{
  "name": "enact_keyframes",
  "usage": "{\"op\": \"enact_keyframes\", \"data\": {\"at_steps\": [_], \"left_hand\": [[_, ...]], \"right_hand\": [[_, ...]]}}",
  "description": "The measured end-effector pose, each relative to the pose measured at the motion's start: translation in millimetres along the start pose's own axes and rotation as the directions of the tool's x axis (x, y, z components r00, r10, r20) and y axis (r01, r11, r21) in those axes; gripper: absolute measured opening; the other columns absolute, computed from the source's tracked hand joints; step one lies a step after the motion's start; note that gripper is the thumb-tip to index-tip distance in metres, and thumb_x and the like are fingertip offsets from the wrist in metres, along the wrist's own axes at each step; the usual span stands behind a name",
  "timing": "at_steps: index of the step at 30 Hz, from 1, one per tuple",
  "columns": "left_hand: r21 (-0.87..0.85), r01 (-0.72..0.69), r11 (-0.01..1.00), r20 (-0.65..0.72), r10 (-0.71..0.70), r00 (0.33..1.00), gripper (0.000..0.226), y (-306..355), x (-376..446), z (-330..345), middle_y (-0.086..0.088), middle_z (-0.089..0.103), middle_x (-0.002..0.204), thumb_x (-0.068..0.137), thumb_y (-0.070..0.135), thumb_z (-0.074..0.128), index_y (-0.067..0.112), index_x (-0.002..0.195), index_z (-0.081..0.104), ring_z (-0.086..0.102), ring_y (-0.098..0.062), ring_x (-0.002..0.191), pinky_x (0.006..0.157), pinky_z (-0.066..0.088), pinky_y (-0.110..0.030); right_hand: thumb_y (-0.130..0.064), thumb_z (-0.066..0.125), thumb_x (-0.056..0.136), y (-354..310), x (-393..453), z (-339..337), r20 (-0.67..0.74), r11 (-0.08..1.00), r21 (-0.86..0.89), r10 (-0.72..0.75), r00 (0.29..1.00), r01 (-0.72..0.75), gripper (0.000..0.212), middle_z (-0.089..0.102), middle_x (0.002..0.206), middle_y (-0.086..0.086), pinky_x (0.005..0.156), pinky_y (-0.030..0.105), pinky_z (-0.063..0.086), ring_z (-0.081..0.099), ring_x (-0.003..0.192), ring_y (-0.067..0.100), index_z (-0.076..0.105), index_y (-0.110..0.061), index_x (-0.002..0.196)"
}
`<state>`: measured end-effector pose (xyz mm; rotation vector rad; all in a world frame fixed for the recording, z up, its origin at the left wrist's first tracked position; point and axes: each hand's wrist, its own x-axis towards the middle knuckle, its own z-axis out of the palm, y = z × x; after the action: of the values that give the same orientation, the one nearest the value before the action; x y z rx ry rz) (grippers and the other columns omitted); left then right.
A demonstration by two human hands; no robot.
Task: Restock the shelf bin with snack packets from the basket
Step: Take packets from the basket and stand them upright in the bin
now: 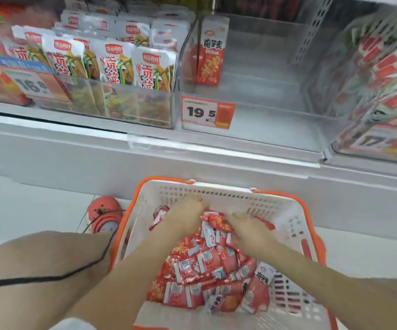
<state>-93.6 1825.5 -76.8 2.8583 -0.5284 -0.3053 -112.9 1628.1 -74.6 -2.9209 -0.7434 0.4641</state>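
A white basket with an orange rim (285, 210) sits on the floor below the shelf, holding a heap of small red snack packets (207, 275). Both my hands are down in the far end of the basket. My left hand (188, 210) curls around packets at the heap's top. My right hand (249, 228) grips a bunch of red packets beside it. On the shelf above, a clear bin (264, 115) holds a single upright red packet (210, 52) at its left side.
A price tag reading 19.5 (208, 113) is fixed to the bin's front. To its left stands a bin of white and green packets (111, 63); to the right, another full bin (378, 91). My knee (45, 258) and a red shoe (104, 214) are left of the basket.
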Motion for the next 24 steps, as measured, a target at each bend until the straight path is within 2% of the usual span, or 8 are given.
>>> {"op": "enact_keyframes", "data": {"at_steps": [2,5,7,10,14,17,21,24], "left_hand": [[0.031,0.063,0.998,0.118,-0.066,0.991,0.037,-2.1,-14.3,28.5,-0.011,0.057,0.123,0.084,0.001,0.049,0.011,0.119,0.056,0.051,-0.029,0.116,0.091,0.042,-0.037],[0.039,0.107,0.994,0.271,-0.113,0.956,0.019,-2.4,-30.8,62.5,-0.014,0.057,0.114,0.088,0.004,0.045,0.008,0.105,0.054,0.052,-0.030,0.109,0.079,0.039,-0.035],[0.033,0.153,0.988,0.335,-0.155,0.929,0.027,-6.9,-36.9,83.5,-0.013,0.055,0.117,0.086,-0.001,0.048,0.009,0.110,0.054,0.051,-0.029,0.112,0.080,0.043,-0.035],[-0.037,0.249,0.968,0.373,-0.217,0.902,0.051,-13.6,-39.3,106.8,-0.009,0.051,0.128,0.084,0.002,0.056,0.014,0.132,0.048,0.047,-0.026,0.120,0.095,0.046,-0.038],[-0.190,0.358,0.914,0.356,-0.275,0.893,0.033,-9.9,-30.2,119.9,-0.009,0.055,0.118,0.088,0.018,0.059,0.010,0.118,0.050,0.051,-0.025,0.110,0.085,0.043,-0.031],[-0.277,0.399,0.874,0.339,-0.300,0.892,0.033,-5.4,-20.7,125.3,-0.009,0.055,0.117,0.089,0.019,0.057,0.010,0.120,0.051,0.053,-0.024,0.108,0.083,0.044,-0.030],[-0.347,0.429,0.834,0.328,-0.321,0.889,0.040,-7.3,-11.8,127.1,-0.007,0.053,0.124,0.088,0.014,0.060,0.011,0.127,0.051,0.054,-0.022,0.109,0.090,0.048,-0.030],[-0.393,0.456,0.798,0.310,-0.352,0.883,0.042,-13.9,-6.6,123.8,-0.007,0.055,0.125,0.086,0.013,0.063,0.013,0.128,0.053,0.055,-0.021,0.109,0.091,0.049,-0.031]], "right_hand": [[-0.008,0.049,0.088,2.8,-8.8,44.5,0.230,1.000,0.017,0.017,0.973,-0.021,0.055,0.047,0.135,0.009,0.086,0.036,0.045,0.047,0.122,0.030,0.036,-0.017,0.141],[-0.007,0.054,0.085,-1.2,-16.7,92.1,0.334,0.988,0.110,0.069,0.940,-0.111,0.067,0.039,0.146,0.007,0.095,0.036,0.044,0.045,0.127,0.027,0.028,-0.019,0.146],[-0.014,0.063,0.084,-6.3,-14.6,113.4,0.336,0.983,0.136,0.073,0.939,-0.125,0.073,0.032,0.151,0.002,0.102,0.039,0.042,0.040,0.133,0.024,0.026,-0.022,0.146],[-0.013,0.067,0.084,-8.7,1.7,124.1,0.234,0.960,0.205,0.139,0.962,-0.189,0.083,0.013,0.160,-0.002,0.108,0.042,0.038,0.026,0.143,0.024,0.018,-0.024,0.150],[-0.020,0.066,0.087,0.9,31.5,116.9,0.127,0.950,0.155,0.252,0.959,-0.270,0.089,0.002,0.161,0.001,0.114,0.042,0.030,0.011,0.147,0.024,0.007,-0.020,0.153],[-0.039,0.073,0.080,10.0,52.8,115.1,0.218,0.973,0.018,0.221,0.951,-0.230,0.110,-0.008,0.161,0.003,0.118,0.045,0.014,-0.003,0.149,0.022,-0.006,-0.015,0.153],[-0.048,0.078,0.071,14.9,74.3,119.8,0.311,0.976,-0.075,0.218,0.925,-0.204,0.122,0.001,0.161,0.006,0.117,0.047,0.017,0.003,0.148,0.024,-0.005,-0.011,0.153],[-0.035,0.079,0.075,20.3,82.9,117.7,0.300,0.977,-0.037,0.209,0.931,-0.208,0.097,0.028,0.151,0.010,0.110,0.043,0.034,0.028,0.139,0.028,0.021,-0.010,0.148]]}}
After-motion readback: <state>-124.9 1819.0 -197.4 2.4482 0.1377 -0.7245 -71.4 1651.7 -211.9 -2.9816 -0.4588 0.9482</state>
